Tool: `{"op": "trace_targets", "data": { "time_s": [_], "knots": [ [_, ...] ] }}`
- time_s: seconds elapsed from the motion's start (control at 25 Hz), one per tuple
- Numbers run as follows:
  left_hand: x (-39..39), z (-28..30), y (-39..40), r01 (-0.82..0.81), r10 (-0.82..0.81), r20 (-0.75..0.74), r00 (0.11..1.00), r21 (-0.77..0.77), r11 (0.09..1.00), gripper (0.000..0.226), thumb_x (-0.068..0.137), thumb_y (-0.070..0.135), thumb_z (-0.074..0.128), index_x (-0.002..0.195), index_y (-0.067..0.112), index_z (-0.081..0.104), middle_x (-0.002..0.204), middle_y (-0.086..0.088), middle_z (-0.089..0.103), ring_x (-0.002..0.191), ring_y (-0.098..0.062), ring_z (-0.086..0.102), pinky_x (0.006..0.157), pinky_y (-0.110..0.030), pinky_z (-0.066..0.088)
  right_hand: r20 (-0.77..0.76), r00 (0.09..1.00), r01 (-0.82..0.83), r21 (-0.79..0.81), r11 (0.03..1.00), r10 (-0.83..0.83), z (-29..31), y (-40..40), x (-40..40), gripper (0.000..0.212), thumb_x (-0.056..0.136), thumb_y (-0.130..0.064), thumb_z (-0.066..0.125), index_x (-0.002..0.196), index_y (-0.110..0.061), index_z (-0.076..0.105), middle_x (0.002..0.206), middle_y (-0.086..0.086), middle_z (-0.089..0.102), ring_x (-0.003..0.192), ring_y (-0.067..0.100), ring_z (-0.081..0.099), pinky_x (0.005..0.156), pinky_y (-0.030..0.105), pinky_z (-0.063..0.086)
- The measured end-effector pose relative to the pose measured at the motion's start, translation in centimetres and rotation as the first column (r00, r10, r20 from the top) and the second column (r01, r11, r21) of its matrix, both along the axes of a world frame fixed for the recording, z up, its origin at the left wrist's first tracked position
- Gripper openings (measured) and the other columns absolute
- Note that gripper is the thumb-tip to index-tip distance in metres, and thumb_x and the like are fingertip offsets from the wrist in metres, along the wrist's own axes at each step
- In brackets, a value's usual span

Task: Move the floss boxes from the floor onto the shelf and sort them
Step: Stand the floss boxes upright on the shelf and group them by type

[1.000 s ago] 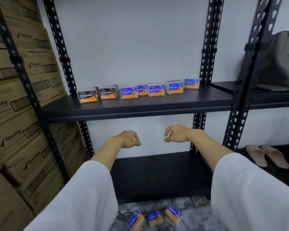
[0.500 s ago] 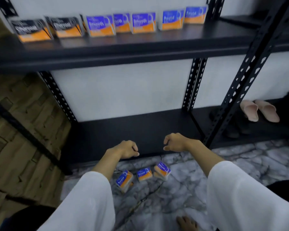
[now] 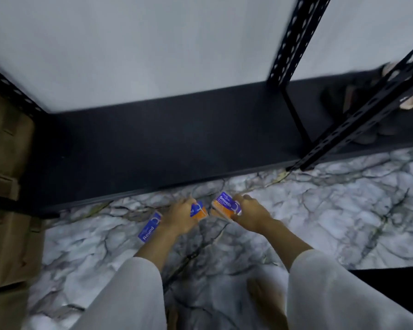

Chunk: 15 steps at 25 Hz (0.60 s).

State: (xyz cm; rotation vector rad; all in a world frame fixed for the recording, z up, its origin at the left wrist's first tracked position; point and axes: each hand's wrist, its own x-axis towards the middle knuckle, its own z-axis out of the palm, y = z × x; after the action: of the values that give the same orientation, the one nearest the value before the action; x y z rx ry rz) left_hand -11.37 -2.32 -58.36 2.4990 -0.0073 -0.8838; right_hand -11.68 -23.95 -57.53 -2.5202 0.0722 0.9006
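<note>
Boxes sit on the marble floor (image 3: 320, 210) just in front of the bottom shelf (image 3: 165, 144), and both of your hands are down on them. Your right hand (image 3: 250, 214) has its fingers curled round the Smooth box (image 3: 225, 206), which is tipped up with its long axis running diagonally, toward the shelf on its left end. Your left hand (image 3: 179, 216) covers the middle box (image 3: 198, 210), which shows only at the fingertips on the side toward the Smooth box; it looks gripped, though blur leaves the fingers uncertain. The Round box (image 3: 150, 226) lies on the far side of that hand from the Smooth box, beside the wrist, its long axis pointing roughly from you toward the shelf, and no hand holds it. So 3 boxes remain low, and the Round box is nearest your left hand, but that hand looks occupied. Probably you lift these 2 first and come back for the Round box.
</note>
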Motion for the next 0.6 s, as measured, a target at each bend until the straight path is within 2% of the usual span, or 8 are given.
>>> {"op": "trace_targets", "data": {
  "time_s": [0.12,0.24,0.4,0.6],
  "knots": [
    [0.9,-4.3,-0.6,0.035,-0.035,-0.004,0.999,0.089,0.995,0.073,0.084,0.031,0.067,0.145,0.017,0.030,0.147,-0.008,0.034,0.134,-0.028,0.036,0.106,-0.042,0.037,0.030,0.998,0.055,-0.008,0.998,-0.055,-3.9,0.9,0.7,0.076,0.083,-0.043,0.065,0.144,-0.015,0.029,0.141,0.012,0.039,0.123,0.034,0.043,0.099,0.043,0.042],
    [1.1,-7.7,-1.3,0.118,-0.119,-0.012,0.993,0.211,0.970,0.088,0.082,0.037,0.069,0.151,0.018,0.016,0.154,-0.007,0.024,0.139,-0.029,0.029,0.107,-0.044,0.033,0.084,0.995,0.057,-0.005,0.998,-0.057,-6.9,1.6,0.8,0.088,0.080,-0.046,0.067,0.148,-0.016,0.020,0.145,0.011,0.036,0.125,0.033,0.040,0.099,0.044,0.041],
    [0.9,-9.8,-2.0,0.143,-0.173,0.063,0.983,0.332,0.932,0.083,0.084,0.040,0.066,0.149,0.021,0.019,0.152,-0.008,0.030,0.135,-0.030,0.035,0.107,-0.043,0.033,0.089,0.990,0.104,0.035,0.994,-0.107,-8.5,2.0,0.7,0.086,0.081,-0.040,0.068,0.148,-0.017,0.019,0.142,0.009,0.040,0.126,0.030,0.042,0.095,0.043,0.045],
    [1.2,-6.6,-2.0,0.095,-0.117,0.091,0.989,0.221,0.971,0.076,0.082,0.028,0.067,0.147,0.025,0.027,0.147,-0.004,0.036,0.131,-0.029,0.037,0.103,-0.044,0.039,0.125,0.982,0.132,0.062,0.989,-0.139,-5.7,0.9,1.1,0.086,0.079,-0.036,0.072,0.146,-0.019,0.021,0.137,0.008,0.045,0.122,0.028,0.045,0.094,0.043,0.048]
  ]
}}
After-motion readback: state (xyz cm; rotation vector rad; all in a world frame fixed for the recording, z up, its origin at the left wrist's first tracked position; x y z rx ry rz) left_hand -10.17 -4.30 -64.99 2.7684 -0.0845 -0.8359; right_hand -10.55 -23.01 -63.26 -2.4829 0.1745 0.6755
